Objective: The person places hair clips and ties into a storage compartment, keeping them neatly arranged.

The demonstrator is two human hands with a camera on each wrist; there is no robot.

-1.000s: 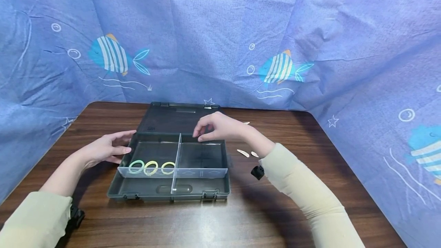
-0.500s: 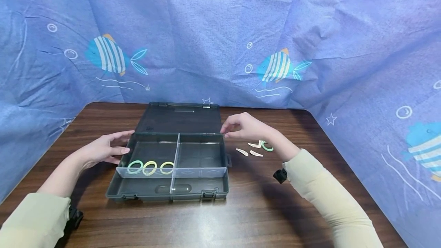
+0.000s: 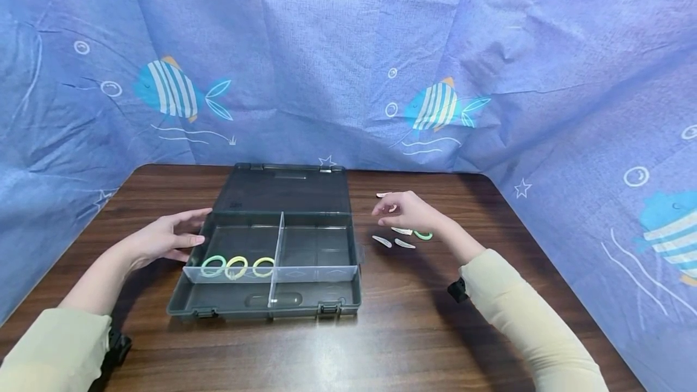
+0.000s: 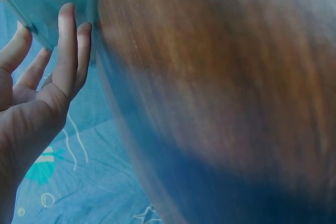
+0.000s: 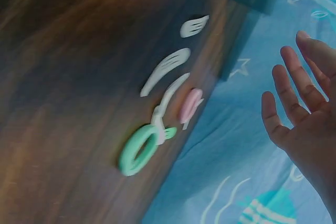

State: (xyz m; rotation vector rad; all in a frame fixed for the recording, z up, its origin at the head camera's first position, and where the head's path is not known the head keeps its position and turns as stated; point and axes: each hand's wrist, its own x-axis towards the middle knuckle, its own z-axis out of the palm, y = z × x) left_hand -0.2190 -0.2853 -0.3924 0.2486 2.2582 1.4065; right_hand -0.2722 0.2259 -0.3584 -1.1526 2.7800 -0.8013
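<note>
Spanning the near side, a left sleeve [image 3: 60, 343] sits at eight o'clock of the head view and a right sleeve [image 3: 523, 313] at four, each with a small black device at the cuff. Between them is a smoky, see-through storage box [image 3: 316, 247] on the wooden table [image 3: 261, 356]. On a dial laid over the box with its hinge at twelve, two latches line the six o'clock edge and shallow compartments come just behind them. Next comes a long clear divider [image 3: 316, 273]. Against it, in the eleven o'clock compartment, are a mint ring [image 3: 203, 267] and two pale-yellow rings [image 3: 227, 269]; I cannot tell whether they lean or lie flat.

At ten o'clock the left hand [image 3: 155, 239] touches the box's side wall, its thumb and fingers apart and not wrapped round it. Past the box at two o'clock lie several leaf-shaped white pieces [image 3: 382, 241], two of them in plain sight on the bare wood. Farther out on that bearing is a green ring [image 5: 127, 165], just beside a white piece, with a pink piece [image 5: 191, 105] near it. The right hand [image 3: 411, 212] hangs above this group, fingers loosely bent and parted, with nothing between them.

At twelve the lid [image 3: 288, 189] lies folded back. Farthest is a blue curtain [image 3: 327, 77] printed with striped fish.
</note>
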